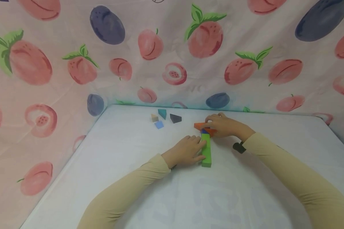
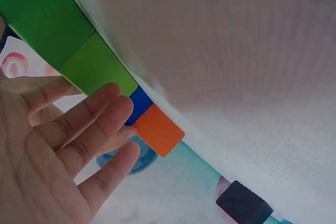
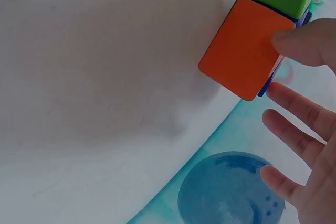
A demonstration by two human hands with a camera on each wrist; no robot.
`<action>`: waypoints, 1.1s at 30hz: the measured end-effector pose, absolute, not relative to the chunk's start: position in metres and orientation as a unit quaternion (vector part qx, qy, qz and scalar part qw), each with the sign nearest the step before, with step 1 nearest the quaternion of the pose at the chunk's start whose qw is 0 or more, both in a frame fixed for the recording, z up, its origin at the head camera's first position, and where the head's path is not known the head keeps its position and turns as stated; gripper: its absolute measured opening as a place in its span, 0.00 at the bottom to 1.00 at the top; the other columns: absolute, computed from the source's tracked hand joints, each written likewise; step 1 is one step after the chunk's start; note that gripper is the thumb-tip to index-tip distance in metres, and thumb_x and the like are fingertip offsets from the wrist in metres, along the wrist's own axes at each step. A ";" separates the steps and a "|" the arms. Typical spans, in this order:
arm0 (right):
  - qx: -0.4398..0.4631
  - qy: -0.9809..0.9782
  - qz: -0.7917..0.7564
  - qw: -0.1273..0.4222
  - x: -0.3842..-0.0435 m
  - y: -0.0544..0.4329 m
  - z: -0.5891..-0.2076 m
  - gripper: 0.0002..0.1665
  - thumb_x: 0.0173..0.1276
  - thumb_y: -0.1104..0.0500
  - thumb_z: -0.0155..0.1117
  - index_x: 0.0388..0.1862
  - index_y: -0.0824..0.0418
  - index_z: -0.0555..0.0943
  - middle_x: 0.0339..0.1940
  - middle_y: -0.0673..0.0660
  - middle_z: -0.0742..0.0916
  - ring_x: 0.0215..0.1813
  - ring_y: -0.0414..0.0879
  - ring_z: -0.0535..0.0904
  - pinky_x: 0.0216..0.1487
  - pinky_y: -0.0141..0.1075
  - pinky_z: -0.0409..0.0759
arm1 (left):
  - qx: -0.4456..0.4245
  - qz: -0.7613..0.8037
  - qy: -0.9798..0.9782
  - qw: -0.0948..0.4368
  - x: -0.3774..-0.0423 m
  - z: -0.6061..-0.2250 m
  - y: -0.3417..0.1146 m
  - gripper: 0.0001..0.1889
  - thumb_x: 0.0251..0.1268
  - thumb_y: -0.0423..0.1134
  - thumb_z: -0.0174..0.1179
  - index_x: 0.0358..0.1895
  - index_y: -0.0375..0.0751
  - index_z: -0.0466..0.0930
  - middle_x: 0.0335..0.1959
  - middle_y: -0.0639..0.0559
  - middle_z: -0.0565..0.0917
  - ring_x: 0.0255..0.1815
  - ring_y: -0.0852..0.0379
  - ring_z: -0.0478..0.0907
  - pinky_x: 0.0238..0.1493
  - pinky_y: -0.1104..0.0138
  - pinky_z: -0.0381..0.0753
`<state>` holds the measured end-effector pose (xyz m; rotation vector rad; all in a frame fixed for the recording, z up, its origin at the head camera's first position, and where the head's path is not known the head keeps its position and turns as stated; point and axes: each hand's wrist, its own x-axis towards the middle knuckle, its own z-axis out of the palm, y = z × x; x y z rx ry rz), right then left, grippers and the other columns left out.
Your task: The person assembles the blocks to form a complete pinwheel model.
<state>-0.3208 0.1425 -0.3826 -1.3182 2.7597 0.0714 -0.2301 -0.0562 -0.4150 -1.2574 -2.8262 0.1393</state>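
Note:
Two bright green blocks (image 1: pixel 206 149) lie end to end as a straight bar on the white table. At the bar's far end sits a blue block (image 1: pixel 204 131), with an orange block (image 1: pixel 199 126) on its left and another orange block (image 3: pixel 247 48) on its right. My left hand (image 1: pixel 187 150) touches the green bar from the left, its fingers fairly straight. My right hand (image 1: pixel 222 124) pinches the blue block between thumb and index finger, the thumb also over the right orange block. Its other fingers are spread. The fingers partly hide the blue block in the head view.
Left of the far end lie a teal block (image 1: pixel 162 113), a black block (image 1: pixel 175 118), a light blue block (image 1: pixel 159 124) and a small beige block (image 1: pixel 154 118). A fruit-patterned cloth (image 1: pixel 172 47) hangs along the table's back and left edges.

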 end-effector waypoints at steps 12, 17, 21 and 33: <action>-0.435 0.896 -0.026 0.081 -0.338 0.120 -0.372 0.19 0.57 0.66 0.58 0.45 0.50 0.84 0.46 0.55 0.84 0.53 0.55 0.75 0.60 0.67 0.61 | -0.404 0.050 -0.913 0.025 -0.230 -0.415 -0.056 0.25 0.67 0.61 0.46 0.57 0.48 0.66 0.41 0.55 0.73 0.42 0.59 0.70 0.46 0.66 0.72; -0.446 0.891 -0.015 0.081 -0.343 0.115 -0.373 0.17 0.56 0.66 0.56 0.41 0.53 0.85 0.46 0.54 0.86 0.53 0.55 0.76 0.59 0.66 0.62 | -0.404 0.051 -0.913 0.026 -0.230 -0.416 -0.056 0.24 0.67 0.61 0.46 0.56 0.48 0.65 0.40 0.55 0.72 0.41 0.59 0.69 0.45 0.66 0.71; -0.426 0.901 -0.004 0.087 -0.344 0.112 -0.371 0.20 0.57 0.66 0.56 0.46 0.53 0.84 0.51 0.55 0.85 0.58 0.55 0.74 0.63 0.65 0.60 | -0.404 0.052 -0.913 0.024 -0.230 -0.415 -0.055 0.25 0.67 0.61 0.46 0.56 0.48 0.65 0.41 0.55 0.72 0.42 0.59 0.69 0.46 0.66 0.72; -0.443 0.895 -0.016 0.055 -0.354 0.104 -0.378 0.11 0.63 0.58 0.63 0.44 0.52 0.85 0.47 0.53 0.86 0.56 0.53 0.76 0.64 0.65 0.58 | -0.405 0.055 -0.912 0.026 -0.230 -0.415 -0.056 0.25 0.67 0.61 0.46 0.57 0.48 0.65 0.42 0.55 0.73 0.43 0.58 0.70 0.47 0.66 0.72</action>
